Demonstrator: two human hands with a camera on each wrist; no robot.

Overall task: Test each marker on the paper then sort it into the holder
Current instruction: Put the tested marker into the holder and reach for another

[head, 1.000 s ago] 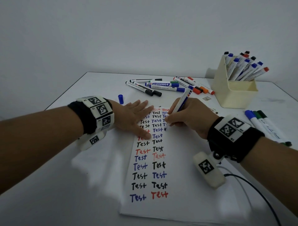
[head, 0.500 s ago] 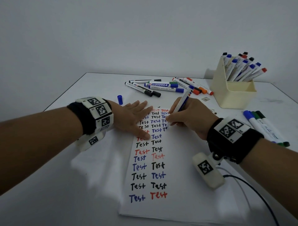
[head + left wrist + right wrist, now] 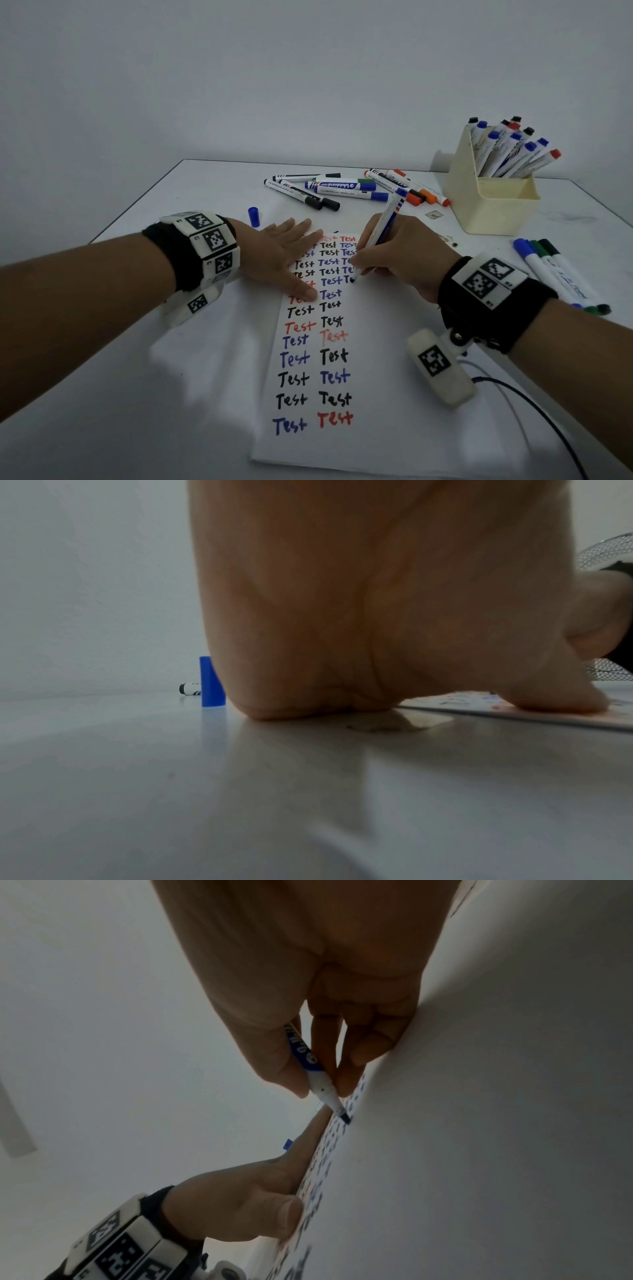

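- Two hands work over a white sheet of paper [image 3: 394, 394] that lies on the white tabletop [image 3: 171, 428], reaching from its near edge toward the middle.
- The right hand [image 3: 407, 257] grasps an uncapped blue marker [image 3: 385, 222] in a writing grip, thumb and fingers curled round its barrel. The dark tip touches the paper at the start of a third column of writing, just beside the second column.
- From the right wrist view, the marker [image 3: 318, 1080] is pinched low on the barrel and the tip meets the sheet.
- The left hand [image 3: 284, 257] lies flat with straight, spread fingers, pressing the paper's left part; the thumb rests on the first column of words. It holds nothing.
- The paper carries columns of the word "Test" in black, blue and red.
- One loose blue cap [image 3: 253, 216] stands upright on the tabletop just beyond the left hand; the left wrist view shows the cap [image 3: 211, 681] beside the palm.
- Several capped markers [image 3: 329, 188] lie in a loose pile toward the far edge, beyond the paper.
- A cream holder [image 3: 493, 205] stands near the far right corner, with many markers leaning in its taller back compartment; the front compartment's contents cannot be made out.
- Three more markers [image 3: 555, 274], blue- and green-capped, lie side by side near the right edge, beside the right wrist.
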